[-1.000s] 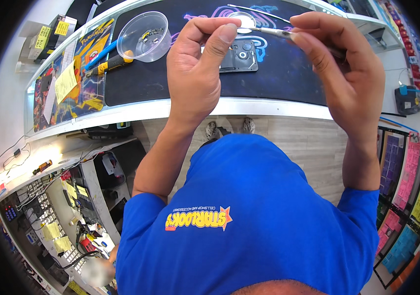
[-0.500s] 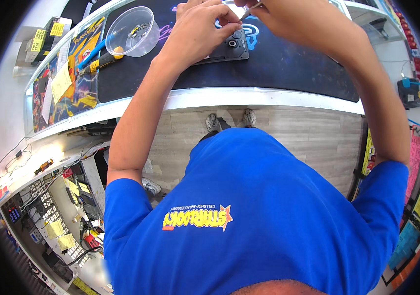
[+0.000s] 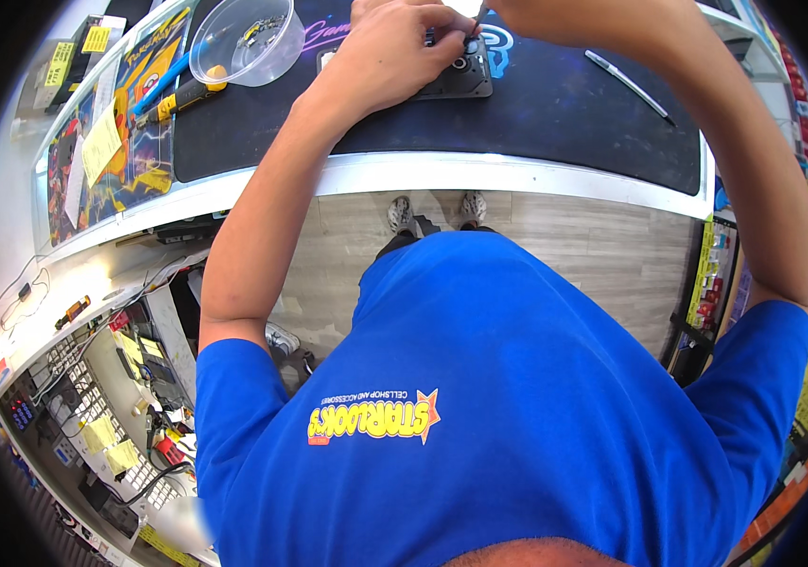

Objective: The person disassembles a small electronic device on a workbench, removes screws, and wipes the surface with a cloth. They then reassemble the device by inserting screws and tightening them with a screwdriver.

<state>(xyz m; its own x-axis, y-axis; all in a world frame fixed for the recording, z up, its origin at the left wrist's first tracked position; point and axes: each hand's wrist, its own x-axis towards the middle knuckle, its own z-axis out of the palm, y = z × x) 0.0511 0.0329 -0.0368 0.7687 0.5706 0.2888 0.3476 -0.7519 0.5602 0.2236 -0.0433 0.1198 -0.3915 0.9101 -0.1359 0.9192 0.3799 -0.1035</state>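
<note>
A dark phone with ring-shaped camera parts [image 3: 465, 83] lies on the black mat under my hands. My left hand [image 3: 399, 47] rests over it, fingers bent, thumb and forefinger closed at its upper part; what lies between those fingertips is hard to make out. From the right, my right hand [image 3: 541, 17] reaches in at the top edge, its fingers mostly cut off. A thin dark tool [image 3: 481, 13] shows at its fingertips, pointing down toward the phone. A bright white patch beyond the fingers cannot be made out.
Left of the phone stands a clear round tub [image 3: 257, 57] with small metal parts. Beside it lie a yellow-and-black screwdriver [image 3: 191, 97] and a blue tool [image 3: 160, 87]. A white pen-like stick [image 3: 626, 83] lies on the black mat [image 3: 555, 123] at right. The white counter edge [image 3: 498, 168] runs nearest me.
The view has shifted, so the counter sits slightly higher and the top is cropped more. My right forearm has moved outward, uncovering the white pen-like stick. Both hands stay at the phone.
</note>
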